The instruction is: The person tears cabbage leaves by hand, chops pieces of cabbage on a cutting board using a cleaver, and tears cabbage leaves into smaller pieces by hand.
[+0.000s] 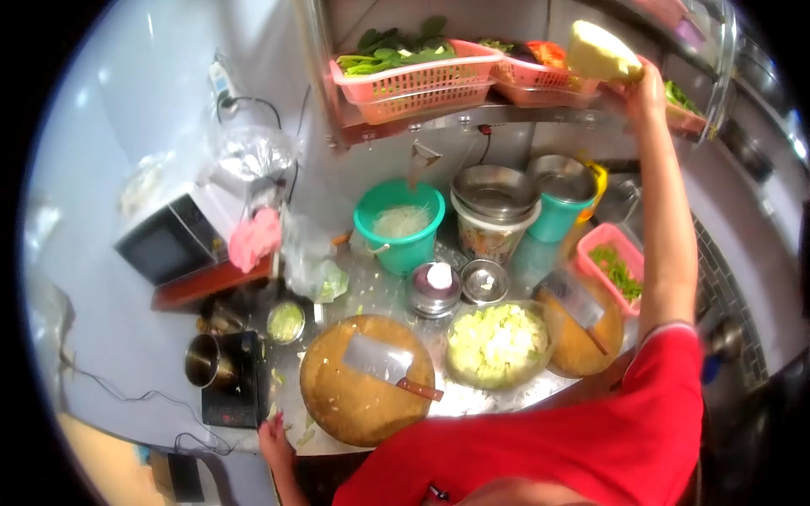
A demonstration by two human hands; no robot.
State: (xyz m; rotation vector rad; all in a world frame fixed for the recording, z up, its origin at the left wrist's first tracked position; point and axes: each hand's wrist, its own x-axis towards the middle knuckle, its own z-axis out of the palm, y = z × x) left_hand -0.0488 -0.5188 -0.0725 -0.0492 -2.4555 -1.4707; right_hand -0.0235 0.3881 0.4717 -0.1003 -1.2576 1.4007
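My right hand [643,83] is raised to the wire shelf, its fingers closed around a cut, pale yellow-green cabbage [603,52]. This is held just above the pink baskets. Low on the left, my left hand [275,440] is at the counter's edge beside small leaf scraps; its fingers are too small and blurred to read. Between my arms, a cleaver [380,358] lies across a round wooden chopping board [337,405]. A bowl of chopped cabbage [498,344] stands right of it. Another cleaver [575,299] rests on a second round board [574,358].
Pink baskets of leafy greens [413,72] and mixed vegetables [544,76] line the shelf [506,110]. Behind the boards stand a green bucket [401,244], steel pans [496,190] and a pink basket [591,244]. A microwave [169,236] and a pot [208,363] are left.
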